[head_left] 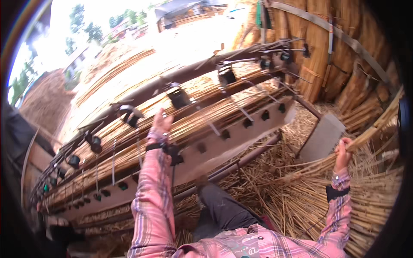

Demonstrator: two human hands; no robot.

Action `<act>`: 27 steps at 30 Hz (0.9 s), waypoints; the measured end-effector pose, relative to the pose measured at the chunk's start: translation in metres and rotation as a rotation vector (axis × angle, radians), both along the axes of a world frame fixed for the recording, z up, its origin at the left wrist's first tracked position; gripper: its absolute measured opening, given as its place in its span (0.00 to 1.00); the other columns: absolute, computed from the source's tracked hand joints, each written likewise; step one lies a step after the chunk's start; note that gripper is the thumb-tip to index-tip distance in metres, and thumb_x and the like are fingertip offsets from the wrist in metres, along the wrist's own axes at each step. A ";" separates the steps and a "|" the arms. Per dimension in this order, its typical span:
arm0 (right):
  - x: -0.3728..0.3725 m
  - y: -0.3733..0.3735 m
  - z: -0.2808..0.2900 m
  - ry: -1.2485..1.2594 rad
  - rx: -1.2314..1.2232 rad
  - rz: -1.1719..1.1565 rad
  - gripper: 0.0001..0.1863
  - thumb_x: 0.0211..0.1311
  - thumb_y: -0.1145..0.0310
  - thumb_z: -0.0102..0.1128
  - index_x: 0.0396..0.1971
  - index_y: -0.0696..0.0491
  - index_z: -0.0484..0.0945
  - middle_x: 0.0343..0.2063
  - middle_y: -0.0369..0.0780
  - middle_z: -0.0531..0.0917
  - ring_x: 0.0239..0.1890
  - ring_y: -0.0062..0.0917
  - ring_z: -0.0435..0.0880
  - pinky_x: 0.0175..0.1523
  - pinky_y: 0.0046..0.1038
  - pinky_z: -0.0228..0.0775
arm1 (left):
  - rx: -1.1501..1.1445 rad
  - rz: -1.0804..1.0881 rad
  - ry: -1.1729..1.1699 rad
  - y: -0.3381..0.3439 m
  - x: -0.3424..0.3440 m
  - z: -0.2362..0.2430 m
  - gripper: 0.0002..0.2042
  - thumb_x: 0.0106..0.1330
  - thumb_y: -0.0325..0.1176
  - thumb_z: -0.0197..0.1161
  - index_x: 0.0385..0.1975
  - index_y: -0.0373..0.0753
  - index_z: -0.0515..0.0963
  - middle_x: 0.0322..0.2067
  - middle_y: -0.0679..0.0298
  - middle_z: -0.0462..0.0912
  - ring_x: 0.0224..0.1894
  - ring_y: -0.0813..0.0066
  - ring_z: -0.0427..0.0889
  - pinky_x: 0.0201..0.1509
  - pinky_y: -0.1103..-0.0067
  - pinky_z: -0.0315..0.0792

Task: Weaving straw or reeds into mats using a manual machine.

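A layer of long straw-yellow reeds [202, 114] already lay lengthwise on the long brown metal frame [195, 73], so this part seemed done; the bent bundle of pale dry stalks [374, 131] was beyond the frame's right end, not yet laid on it. The right hand [343, 155] was closed around this bundle. The left hand [162, 121] seemed open, with raised fingers, above the reeds near the middle of the frame; whether it touched them, I could not tell. Many loose, tangled stalks [357, 215] remained on the ground, so probably much material was left. The reeds were thin, straight and shiny, while the black blocky fittings [178, 96] along the frame looked hard, and the pale flat board [254, 133] at its near edge looked smooth.
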State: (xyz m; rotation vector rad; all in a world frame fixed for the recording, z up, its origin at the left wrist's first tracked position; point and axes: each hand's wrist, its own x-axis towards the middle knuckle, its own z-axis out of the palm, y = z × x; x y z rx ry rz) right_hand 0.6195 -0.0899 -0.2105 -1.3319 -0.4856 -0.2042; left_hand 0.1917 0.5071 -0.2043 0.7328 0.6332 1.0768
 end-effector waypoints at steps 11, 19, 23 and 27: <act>-0.216 0.175 -0.003 -0.317 -0.343 1.020 0.14 0.61 0.73 0.52 0.46 0.59 0.68 0.34 0.36 0.74 0.34 0.19 0.73 0.38 0.22 0.65 | 1.303 -0.075 0.210 -0.339 0.035 0.059 0.21 0.63 0.29 0.57 0.55 0.34 0.63 0.46 0.57 0.75 0.49 0.73 0.74 0.54 0.76 0.68; -0.310 0.184 0.003 -0.562 -0.415 1.233 0.08 0.50 0.72 0.60 0.29 0.60 0.74 0.19 0.42 0.75 0.23 0.28 0.77 0.31 0.27 0.66 | 0.646 -0.055 -0.071 -0.373 -0.035 0.005 0.07 0.64 0.25 0.56 0.40 0.34 0.70 0.31 0.71 0.76 0.35 0.87 0.73 0.40 0.84 0.71; -0.319 0.174 0.005 -0.545 -0.444 1.246 0.08 0.53 0.71 0.60 0.26 0.61 0.75 0.17 0.39 0.75 0.21 0.25 0.76 0.31 0.25 0.66 | 0.653 0.024 0.038 -0.385 -0.047 -0.006 0.05 0.65 0.28 0.57 0.35 0.34 0.72 0.27 0.72 0.75 0.32 0.87 0.73 0.37 0.85 0.70; -0.313 0.161 -0.006 -0.297 -0.444 1.212 0.10 0.59 0.69 0.58 0.27 0.62 0.77 0.18 0.34 0.76 0.22 0.21 0.76 0.32 0.23 0.68 | 0.553 0.032 0.081 -0.387 -0.054 -0.017 0.07 0.66 0.33 0.55 0.33 0.35 0.72 0.26 0.73 0.74 0.31 0.87 0.71 0.36 0.85 0.69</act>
